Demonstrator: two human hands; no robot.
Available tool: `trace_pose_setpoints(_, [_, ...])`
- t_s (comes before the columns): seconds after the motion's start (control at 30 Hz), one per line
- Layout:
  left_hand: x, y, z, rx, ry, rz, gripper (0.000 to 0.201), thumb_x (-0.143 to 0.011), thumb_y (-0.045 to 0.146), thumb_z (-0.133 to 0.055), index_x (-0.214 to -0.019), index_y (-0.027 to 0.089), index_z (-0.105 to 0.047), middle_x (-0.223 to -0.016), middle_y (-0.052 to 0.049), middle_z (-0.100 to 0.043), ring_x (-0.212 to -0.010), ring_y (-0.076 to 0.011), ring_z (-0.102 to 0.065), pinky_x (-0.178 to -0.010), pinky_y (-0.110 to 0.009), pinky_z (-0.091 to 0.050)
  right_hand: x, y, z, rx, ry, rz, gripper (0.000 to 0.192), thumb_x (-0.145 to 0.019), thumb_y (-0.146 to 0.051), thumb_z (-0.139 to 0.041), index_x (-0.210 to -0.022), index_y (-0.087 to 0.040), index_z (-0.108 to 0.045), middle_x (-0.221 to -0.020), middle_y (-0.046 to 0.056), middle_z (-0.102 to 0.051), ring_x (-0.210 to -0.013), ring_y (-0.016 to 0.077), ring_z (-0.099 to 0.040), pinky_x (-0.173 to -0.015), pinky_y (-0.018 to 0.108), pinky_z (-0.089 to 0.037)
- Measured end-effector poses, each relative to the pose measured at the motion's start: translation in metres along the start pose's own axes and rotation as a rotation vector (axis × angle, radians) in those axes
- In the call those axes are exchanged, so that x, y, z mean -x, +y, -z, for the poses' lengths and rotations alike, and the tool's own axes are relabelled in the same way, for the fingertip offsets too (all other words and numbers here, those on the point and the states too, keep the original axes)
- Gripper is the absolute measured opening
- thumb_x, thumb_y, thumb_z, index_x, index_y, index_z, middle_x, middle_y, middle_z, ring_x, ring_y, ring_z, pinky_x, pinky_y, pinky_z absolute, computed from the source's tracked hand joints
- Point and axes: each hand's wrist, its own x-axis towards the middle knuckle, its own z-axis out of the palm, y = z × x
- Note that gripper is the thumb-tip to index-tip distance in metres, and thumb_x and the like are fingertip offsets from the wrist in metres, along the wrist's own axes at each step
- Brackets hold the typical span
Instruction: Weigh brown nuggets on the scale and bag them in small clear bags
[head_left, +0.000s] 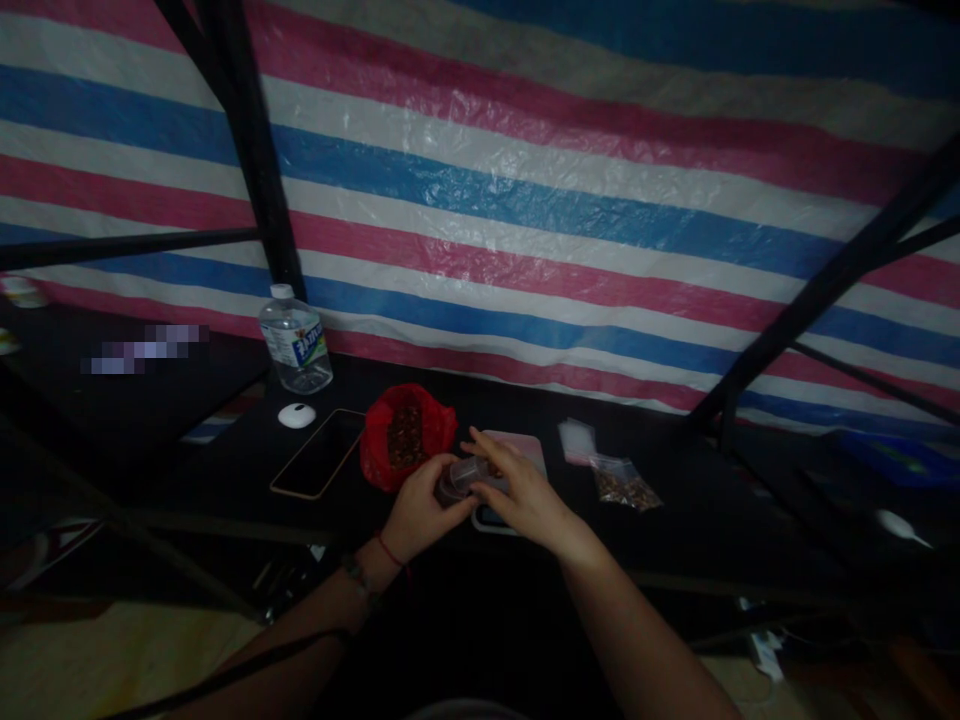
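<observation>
— What is held over the dark bench (675, 520)?
— A small clear jar (459, 478) is clamped in the left hand (421, 512); its top is pinched by the right hand (517, 492).
— And around it?
— A red bag of brown bits (406, 436) lies at ten o'clock, a filled packet (624, 488) at three; the lid appears mid-turn, so a steady twist seems needed.

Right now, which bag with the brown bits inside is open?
The red bag, left of the hands, is open at the top. The small clear bag on the right lies flat; it looks closed.
</observation>
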Motion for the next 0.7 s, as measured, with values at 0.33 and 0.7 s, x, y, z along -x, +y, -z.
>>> trace_pose_setpoints(0.33, [0.002,-0.018,-0.006,-0.011,-0.045,0.004,0.038,-0.074,0.029,-0.063,-0.108,0.017,-0.053,-0.092,-0.005,-0.066,-0.083,-0.0172,-0.064,-0.077,-0.031,-0.053,0.025,0.059,0.023,0.154,0.189,-0.155,0.049,-0.067,-0.010,-0.055,-0.115,-0.019,-0.057,-0.110,0.009,-0.053,-0.101,0.0209,-0.054,-0.086,0.035,-0.047])
trace_pose_setpoints(0.7, [0.002,-0.036,-0.013,-0.090,-0.051,0.030,0.049,-0.074,0.032,-0.064,-0.118,0.017,-0.049,-0.101,-0.007,-0.064,-0.094,-0.0202,-0.063,-0.088,-0.037,-0.050,0.080,0.167,0.038,0.384,0.297,-0.519,0.042,-0.072,-0.022,-0.060,-0.114,-0.016,-0.057,-0.111,0.013,-0.061,-0.107,0.0264,-0.057,-0.095,0.044,-0.042])
